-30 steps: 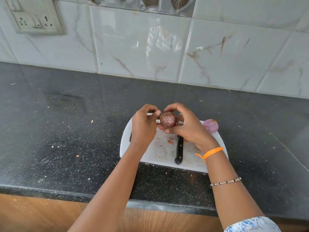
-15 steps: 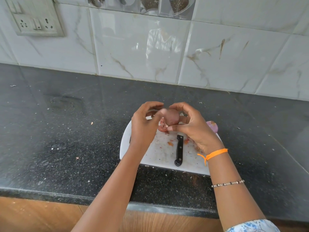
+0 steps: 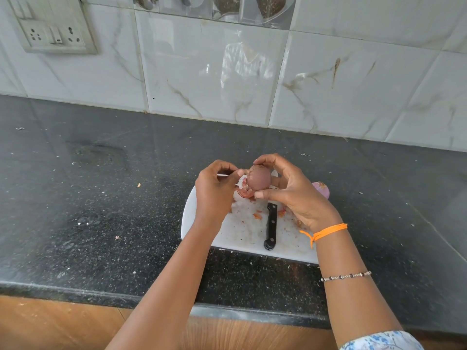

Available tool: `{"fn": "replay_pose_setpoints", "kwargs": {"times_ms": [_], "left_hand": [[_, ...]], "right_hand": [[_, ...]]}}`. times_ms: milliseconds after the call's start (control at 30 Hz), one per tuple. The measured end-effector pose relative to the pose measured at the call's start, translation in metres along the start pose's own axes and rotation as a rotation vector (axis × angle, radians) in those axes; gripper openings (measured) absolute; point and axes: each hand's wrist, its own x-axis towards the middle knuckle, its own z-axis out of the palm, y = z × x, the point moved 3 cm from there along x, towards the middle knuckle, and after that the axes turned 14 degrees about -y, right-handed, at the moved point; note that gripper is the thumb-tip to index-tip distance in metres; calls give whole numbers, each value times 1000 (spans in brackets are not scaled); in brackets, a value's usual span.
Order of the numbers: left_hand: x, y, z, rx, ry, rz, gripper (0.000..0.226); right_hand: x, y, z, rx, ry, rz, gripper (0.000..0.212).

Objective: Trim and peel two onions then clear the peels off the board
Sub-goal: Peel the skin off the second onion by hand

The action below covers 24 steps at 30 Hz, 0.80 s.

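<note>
Black counter [image 3: 101, 198]; white board [image 3: 242, 233]; onion [image 3: 259, 181] between curled fingers [image 3: 267, 194]

Onion [image 3: 259, 178] now rotated, skin [image 3: 245, 190] pulled farther off.

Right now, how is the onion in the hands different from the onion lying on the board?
The held onion is above the cutting board, gripped by the right hand while the left hand pulls at its skin; the second onion rests at the board's far right corner, untouched. The held onion looks dull brownish, the second onion paler purple. Both are small and round.
</note>
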Motion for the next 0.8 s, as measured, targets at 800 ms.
{"fn": "replay_pose_setpoints", "kwargs": {"times_ms": [800], "left_hand": [[-9, 9, 14, -139, -294, -95, 32]], "right_hand": [[7, 11, -5, -174, 131, 71, 50]]}}
